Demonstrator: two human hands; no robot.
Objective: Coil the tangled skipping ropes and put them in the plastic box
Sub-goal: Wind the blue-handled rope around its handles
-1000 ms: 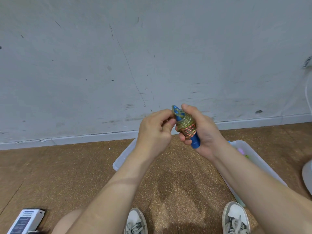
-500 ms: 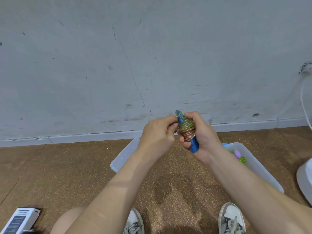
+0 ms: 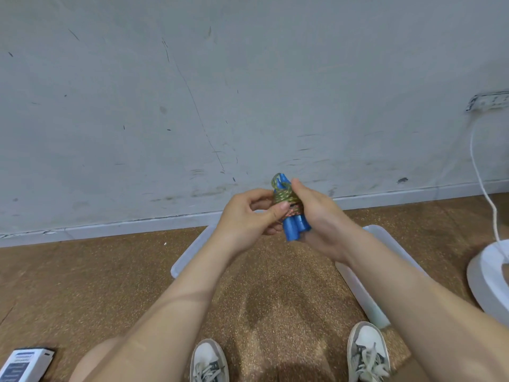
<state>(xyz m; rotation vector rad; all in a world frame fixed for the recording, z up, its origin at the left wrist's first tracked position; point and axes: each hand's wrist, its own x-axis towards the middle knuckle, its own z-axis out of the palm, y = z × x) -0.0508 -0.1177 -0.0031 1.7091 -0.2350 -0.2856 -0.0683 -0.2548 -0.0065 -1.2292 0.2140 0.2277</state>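
Skipping rope [image 3: 292,230] is coiled: blue handles lie side by side, with greenish and orange cord wound tight round their upper half. It is held in mid-air between both hands, above the plastic box [image 3: 190,253] on the cork floor [image 3: 82,285].

Right hand [image 3: 319,219] cups the bundle from its right. One fingertip reaches the top wraps; the rest sit behind, mostly hidden.

Left hand [image 3: 245,216] has its fingers [image 3: 256,194] curled and the thumb tip pressed on the cord at mid-bundle, pinching it.

The handle ends poke out below both hands. A grey wall [image 3: 137,106] stands behind.
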